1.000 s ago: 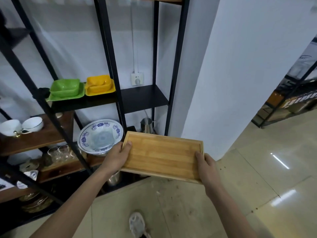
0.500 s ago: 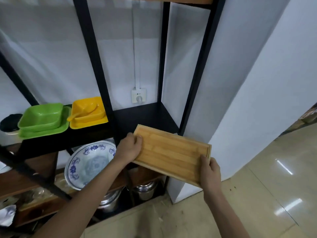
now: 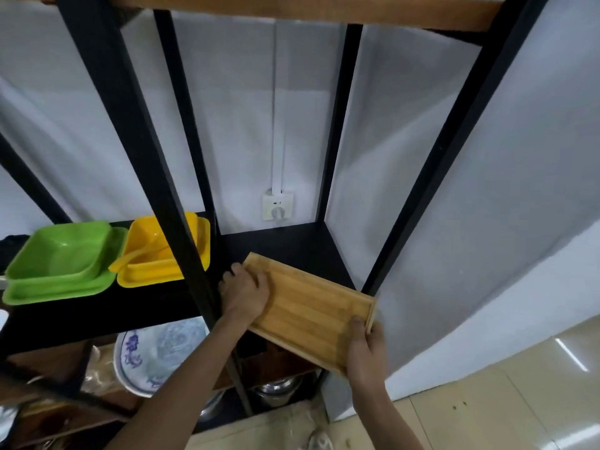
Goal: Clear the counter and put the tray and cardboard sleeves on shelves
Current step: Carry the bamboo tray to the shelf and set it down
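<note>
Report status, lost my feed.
Left hand and right hand gripping rectangular bamboo tray. Tray half over black shelf. Path clear.

Tray (image 3: 311, 308) raised from floor level, far end now over black shelf (image 3: 292, 245).

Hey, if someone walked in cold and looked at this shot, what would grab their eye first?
Probably the wooden tray in the middle, held by the left hand at its far corner and the right hand at its near corner, angled over the black shelf. Next, the bright green dish and yellow dish side by side on the shelf to the left.
</note>
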